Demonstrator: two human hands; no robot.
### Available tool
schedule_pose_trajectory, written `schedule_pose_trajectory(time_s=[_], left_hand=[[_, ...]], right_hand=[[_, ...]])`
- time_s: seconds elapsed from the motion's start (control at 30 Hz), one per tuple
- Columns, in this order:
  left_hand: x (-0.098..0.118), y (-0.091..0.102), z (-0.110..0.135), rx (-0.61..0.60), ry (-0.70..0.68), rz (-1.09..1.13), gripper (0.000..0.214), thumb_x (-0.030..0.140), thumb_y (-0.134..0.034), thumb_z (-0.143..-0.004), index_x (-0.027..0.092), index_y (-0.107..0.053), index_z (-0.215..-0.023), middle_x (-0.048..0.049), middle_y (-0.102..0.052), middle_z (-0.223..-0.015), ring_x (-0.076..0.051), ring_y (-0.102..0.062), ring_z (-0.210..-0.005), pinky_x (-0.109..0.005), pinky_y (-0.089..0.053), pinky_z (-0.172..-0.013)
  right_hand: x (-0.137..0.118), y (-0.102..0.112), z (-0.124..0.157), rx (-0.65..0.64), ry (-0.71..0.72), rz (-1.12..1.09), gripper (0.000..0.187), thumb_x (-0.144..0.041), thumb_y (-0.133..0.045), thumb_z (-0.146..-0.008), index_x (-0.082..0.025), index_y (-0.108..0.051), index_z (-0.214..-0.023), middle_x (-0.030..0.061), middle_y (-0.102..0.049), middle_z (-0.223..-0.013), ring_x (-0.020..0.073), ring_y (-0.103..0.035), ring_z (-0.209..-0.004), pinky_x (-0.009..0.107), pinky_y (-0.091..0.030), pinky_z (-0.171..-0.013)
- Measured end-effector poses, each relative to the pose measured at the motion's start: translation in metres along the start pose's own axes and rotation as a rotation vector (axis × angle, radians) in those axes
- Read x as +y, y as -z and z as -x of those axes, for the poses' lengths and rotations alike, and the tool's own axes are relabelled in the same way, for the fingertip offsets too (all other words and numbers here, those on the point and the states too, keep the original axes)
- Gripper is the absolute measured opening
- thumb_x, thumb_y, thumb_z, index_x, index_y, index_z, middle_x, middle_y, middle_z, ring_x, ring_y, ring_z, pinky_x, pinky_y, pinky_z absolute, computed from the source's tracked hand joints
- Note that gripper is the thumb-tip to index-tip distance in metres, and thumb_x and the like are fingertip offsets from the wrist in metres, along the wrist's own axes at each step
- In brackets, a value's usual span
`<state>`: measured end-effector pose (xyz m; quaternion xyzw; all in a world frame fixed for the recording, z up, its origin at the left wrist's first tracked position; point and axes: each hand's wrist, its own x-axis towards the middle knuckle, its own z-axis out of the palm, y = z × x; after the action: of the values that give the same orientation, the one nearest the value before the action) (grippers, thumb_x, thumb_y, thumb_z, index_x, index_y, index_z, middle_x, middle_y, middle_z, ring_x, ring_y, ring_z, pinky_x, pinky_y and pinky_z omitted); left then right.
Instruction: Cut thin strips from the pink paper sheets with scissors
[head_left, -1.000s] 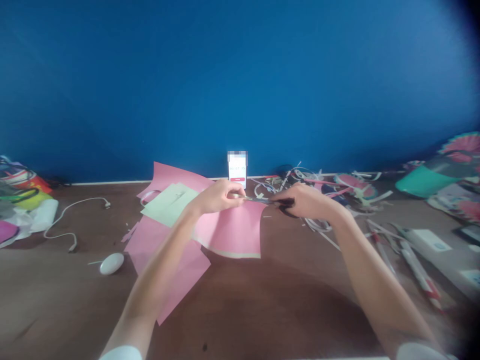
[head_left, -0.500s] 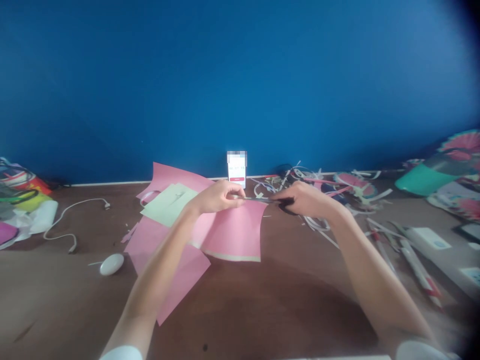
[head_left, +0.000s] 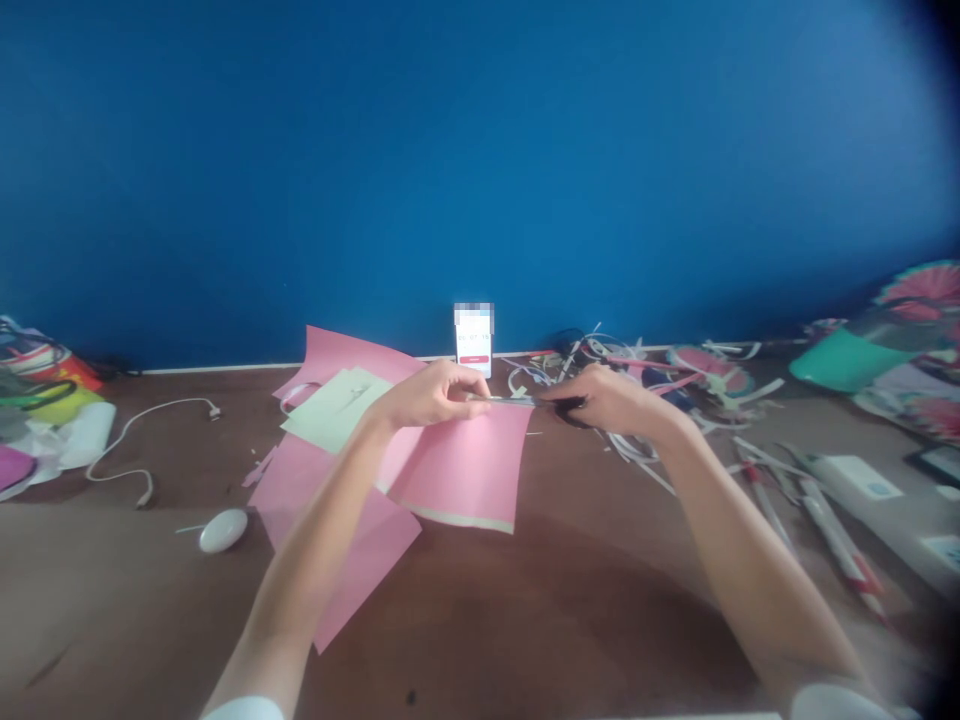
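My left hand (head_left: 442, 393) pinches the upper edge of a pink sheet of paper (head_left: 472, 465), which hangs curved with a pale strip along its lower edge. In my right hand (head_left: 604, 398) is a pair of scissors (head_left: 566, 408), its dark handles wrapped by my fingers. The blades point left along the top edge of the sheet, towards my left fingertips. Blur hides how far apart the blades are. Beneath my left forearm lie another pink sheet (head_left: 341, 545) and a pale green paper (head_left: 330, 410).
A lit phone (head_left: 473, 345) stands against the blue wall. Paper scraps (head_left: 637, 450) and pink paper fans (head_left: 709, 368) lie at right, near pens (head_left: 840, 540). At left are a white cable (head_left: 157, 405) and a white oval object (head_left: 223, 530).
The pink sheet's lower part has swung slightly left and down. Both hands keep nearly the same place, with the scissors still along the sheet's top edge.
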<state>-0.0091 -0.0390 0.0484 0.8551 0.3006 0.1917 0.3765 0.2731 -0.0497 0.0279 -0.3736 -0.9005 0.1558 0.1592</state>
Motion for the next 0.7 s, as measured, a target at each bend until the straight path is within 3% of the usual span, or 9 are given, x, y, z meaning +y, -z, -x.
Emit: schedule_pose_trajectory(time_s=[0.13,0.27,0.37,0.47,0.57,0.7], left_hand=[[0.002,0.001,0.003,-0.031,-0.006,0.033,0.021,0.036,-0.062,-0.080,0.015,-0.067,-0.078,-0.0005,-0.060,-0.069,-0.009,-0.045,-0.060,-0.023,-0.032,-0.055],[-0.001,0.001,0.004,-0.061,-0.013,0.075,0.019,0.034,-0.064,-0.079,0.015,-0.068,-0.078,-0.0013,-0.063,-0.069,-0.010,-0.051,-0.061,-0.023,-0.035,-0.056],[-0.005,-0.001,0.001,-0.154,0.002,0.054,0.017,0.031,-0.064,-0.079,0.016,-0.070,-0.080,-0.0032,-0.068,-0.077,-0.012,-0.058,-0.070,-0.023,-0.040,-0.063],[-0.007,-0.004,-0.004,-0.161,0.018,0.044,0.018,0.032,-0.063,-0.080,0.016,-0.070,-0.081,-0.0040,-0.069,-0.080,-0.013,-0.060,-0.072,-0.024,-0.042,-0.064],[-0.006,-0.004,-0.006,-0.083,0.018,0.053,0.021,0.035,-0.062,-0.082,0.016,-0.069,-0.085,-0.0041,-0.069,-0.082,-0.013,-0.059,-0.073,-0.024,-0.042,-0.065],[-0.007,-0.001,-0.004,0.001,0.017,0.037,0.023,0.036,-0.059,-0.083,0.017,-0.069,-0.092,-0.0036,-0.067,-0.086,-0.013,-0.057,-0.075,-0.025,-0.042,-0.068]], right_hand=[[0.001,-0.002,-0.001,0.000,0.006,-0.031,0.044,-0.009,-0.048,-0.071,-0.018,-0.074,-0.105,0.0001,-0.064,-0.062,0.0080,-0.042,-0.048,0.021,-0.034,-0.051],[-0.003,-0.002,-0.001,0.054,-0.028,-0.162,0.035,-0.017,-0.052,-0.078,-0.017,-0.072,-0.106,0.0027,-0.067,-0.069,0.0102,-0.053,-0.054,0.023,-0.041,-0.056],[-0.003,0.003,0.002,0.271,-0.155,-0.396,0.031,-0.031,-0.056,-0.083,-0.016,-0.065,-0.108,0.0043,-0.067,-0.072,0.0141,-0.060,-0.060,0.025,-0.047,-0.057],[-0.001,0.012,0.007,0.469,-0.278,-0.449,0.033,-0.038,-0.061,-0.082,-0.016,-0.063,-0.106,0.0050,-0.067,-0.073,0.0155,-0.062,-0.059,0.028,-0.050,-0.057],[-0.002,0.017,0.010,0.374,-0.307,-0.429,0.037,-0.041,-0.064,-0.078,-0.016,-0.066,-0.105,0.0045,-0.066,-0.069,0.0159,-0.060,-0.057,0.028,-0.049,-0.055],[-0.010,0.012,0.006,0.182,-0.227,-0.342,0.038,-0.041,-0.063,-0.078,-0.017,-0.069,-0.106,0.0043,-0.068,-0.074,0.0157,-0.060,-0.061,0.027,-0.045,-0.056]])
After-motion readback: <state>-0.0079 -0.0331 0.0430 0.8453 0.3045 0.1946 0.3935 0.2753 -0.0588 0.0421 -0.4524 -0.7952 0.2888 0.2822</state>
